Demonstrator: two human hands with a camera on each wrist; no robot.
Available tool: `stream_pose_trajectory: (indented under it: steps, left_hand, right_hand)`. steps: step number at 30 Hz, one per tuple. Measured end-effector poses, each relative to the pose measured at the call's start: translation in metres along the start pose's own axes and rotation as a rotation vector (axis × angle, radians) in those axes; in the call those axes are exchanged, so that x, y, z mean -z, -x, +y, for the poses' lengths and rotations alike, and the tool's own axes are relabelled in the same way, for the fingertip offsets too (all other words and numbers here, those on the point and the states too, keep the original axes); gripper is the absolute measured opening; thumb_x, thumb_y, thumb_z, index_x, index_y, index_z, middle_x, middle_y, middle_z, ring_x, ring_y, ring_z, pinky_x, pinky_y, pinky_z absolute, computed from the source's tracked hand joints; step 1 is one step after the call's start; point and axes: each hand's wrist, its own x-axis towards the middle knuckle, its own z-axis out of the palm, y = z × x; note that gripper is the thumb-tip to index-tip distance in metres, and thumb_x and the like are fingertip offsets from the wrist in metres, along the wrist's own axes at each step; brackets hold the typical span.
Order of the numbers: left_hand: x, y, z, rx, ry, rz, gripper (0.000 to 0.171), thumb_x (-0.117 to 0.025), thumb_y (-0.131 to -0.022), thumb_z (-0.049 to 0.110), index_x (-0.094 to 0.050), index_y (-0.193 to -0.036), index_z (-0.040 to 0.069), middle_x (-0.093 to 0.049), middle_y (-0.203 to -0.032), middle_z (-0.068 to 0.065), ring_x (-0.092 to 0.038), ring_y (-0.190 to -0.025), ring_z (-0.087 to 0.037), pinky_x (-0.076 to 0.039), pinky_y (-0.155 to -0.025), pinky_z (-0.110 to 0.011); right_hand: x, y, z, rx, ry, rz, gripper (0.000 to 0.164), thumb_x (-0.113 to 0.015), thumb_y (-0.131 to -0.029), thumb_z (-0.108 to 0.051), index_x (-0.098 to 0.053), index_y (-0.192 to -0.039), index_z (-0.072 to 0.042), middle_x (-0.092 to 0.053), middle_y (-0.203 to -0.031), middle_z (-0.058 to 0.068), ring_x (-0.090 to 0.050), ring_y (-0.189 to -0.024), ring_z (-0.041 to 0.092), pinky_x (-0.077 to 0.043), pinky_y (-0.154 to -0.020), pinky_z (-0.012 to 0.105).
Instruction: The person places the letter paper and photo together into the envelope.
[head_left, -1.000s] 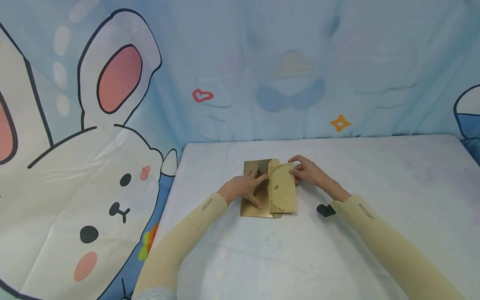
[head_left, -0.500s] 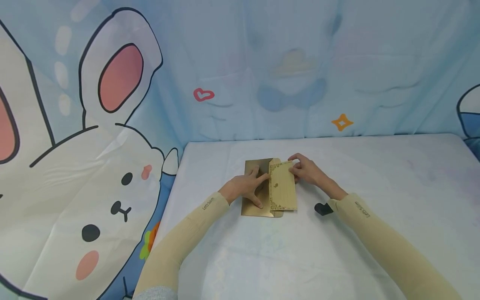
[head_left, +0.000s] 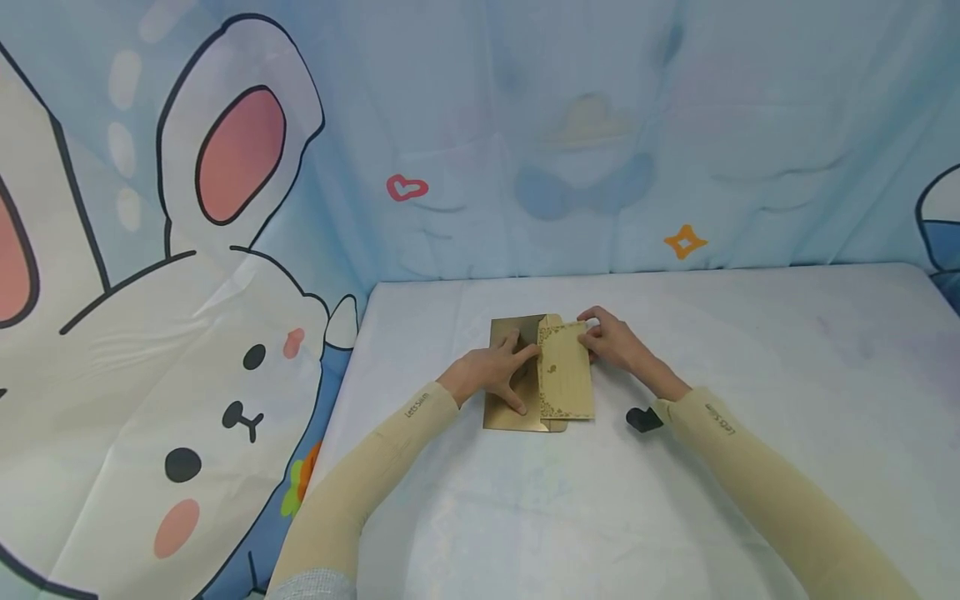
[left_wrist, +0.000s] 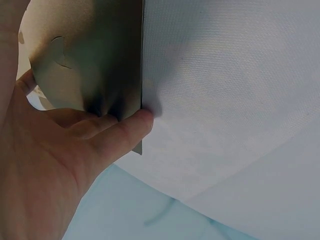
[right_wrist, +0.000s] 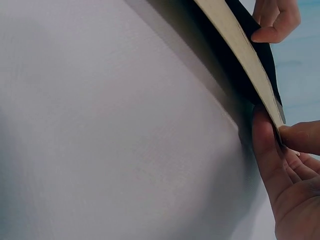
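Observation:
A gold envelope (head_left: 512, 422) lies on the white-covered table, with my left hand (head_left: 489, 372) spread across it. That hand's thumb and fingers press on its shiny face, the forefinger reaching to the left edge of a cream card (head_left: 567, 379) with a gold ornate border. The card overlaps the envelope's right side. My right hand (head_left: 611, 342) pinches the card's upper right edge between thumb and fingers. In the right wrist view, the card (right_wrist: 246, 56) is seen nearly edge-on and raised from the tablecloth. The left wrist view shows fingertips at the edge of the envelope (left_wrist: 95, 45).
A small black object (head_left: 643, 419) shows beside the right wrist, at the sleeve's end. Behind the table hangs a light blue curtain (head_left: 465, 233) with cartoon prints; a large rabbit print (head_left: 225, 350) covers the left side.
The hands, card and envelope keep nearly the same places; the card's lower edge sits slightly higher in the head view, and the right wrist has shifted a little to the left.

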Motion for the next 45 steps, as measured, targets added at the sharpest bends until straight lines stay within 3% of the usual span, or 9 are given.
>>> stream_pose_trajectory:
  steps: [6, 12, 16, 26, 31, 40, 45]
  left_hand:
    - [-0.001, -0.001, 0.000, 0.004, -0.004, -0.005, 0.114, -0.075, -0.072, 0.072, -0.012, -0.160, 0.037, -0.006, -0.169, -0.020, -0.030, -0.151, -0.035, -0.052, -0.097, -0.046]
    - [0.000, 0.000, -0.001, 0.006, 0.002, -0.008, 0.114, -0.075, -0.073, 0.072, -0.011, -0.160, 0.036, -0.005, -0.169, -0.020, -0.030, -0.151, -0.036, -0.052, -0.097, -0.046]
    - [0.002, 0.001, -0.001, 0.009, 0.008, -0.011, 0.113, -0.074, -0.074, 0.071, -0.010, -0.160, 0.037, -0.004, -0.169, -0.020, -0.036, -0.148, -0.036, -0.053, -0.095, -0.046]
    - [0.000, 0.000, -0.001, 0.000, 0.012, -0.018, 0.112, -0.074, -0.074, 0.071, -0.011, -0.160, 0.036, -0.003, -0.169, -0.021, -0.041, -0.145, -0.037, -0.053, -0.095, -0.046]
    - [-0.001, -0.001, -0.002, -0.006, 0.008, -0.012, 0.113, -0.075, -0.074, 0.071, -0.012, -0.160, 0.035, -0.005, -0.169, -0.021, -0.038, -0.147, -0.036, -0.053, -0.097, -0.046]
    - [-0.001, -0.001, -0.002, -0.007, -0.007, -0.006, 0.110, -0.074, -0.073, 0.072, -0.014, -0.158, 0.037, -0.008, -0.168, -0.021, -0.048, -0.139, -0.033, -0.054, -0.093, -0.044]
    - [0.000, -0.001, -0.001, 0.000, -0.011, -0.005, 0.110, -0.074, -0.073, 0.073, -0.013, -0.159, 0.037, -0.008, -0.168, -0.020, -0.044, -0.142, -0.034, -0.054, -0.093, -0.045]
  right_hand:
    - [-0.003, 0.003, 0.002, 0.017, -0.029, 0.008, 0.044, -0.053, -0.104, -0.010, -0.039, -0.143, 0.005, -0.071, -0.104, 0.026, -0.069, -0.071, 0.018, -0.051, -0.067, 0.030]
    - [-0.007, 0.007, 0.003, -0.044, -0.122, -0.003, 0.052, -0.054, -0.105, -0.018, -0.035, -0.148, 0.005, -0.067, -0.121, 0.031, -0.072, -0.083, 0.019, -0.055, -0.077, 0.034]
    - [-0.013, 0.009, 0.002, -0.082, -0.175, -0.034, 0.054, -0.055, -0.104, -0.020, -0.035, -0.145, 0.009, -0.064, -0.126, 0.032, -0.072, -0.088, 0.017, -0.057, -0.076, 0.030]
    - [-0.024, 0.010, -0.007, -0.081, -0.139, 0.005, 0.046, -0.056, -0.103, -0.019, -0.045, -0.135, 0.012, -0.067, -0.120, 0.032, -0.070, -0.080, 0.013, -0.054, -0.069, 0.026]
    - [-0.031, 0.008, -0.011, -0.087, -0.149, 0.025, 0.041, -0.057, -0.102, -0.018, -0.047, -0.129, 0.010, -0.068, -0.118, 0.032, -0.069, -0.081, 0.014, -0.055, -0.069, 0.026]
    - [-0.039, 0.003, -0.014, -0.107, -0.141, 0.077, 0.030, -0.057, -0.102, -0.018, -0.051, -0.119, 0.005, -0.072, -0.107, 0.026, -0.067, -0.073, 0.012, -0.051, -0.066, 0.024]
    - [-0.042, 0.003, -0.017, -0.118, -0.177, 0.090, 0.029, -0.057, -0.102, -0.019, -0.051, -0.117, 0.006, -0.072, -0.102, 0.024, -0.064, -0.069, 0.010, -0.050, -0.064, 0.024]
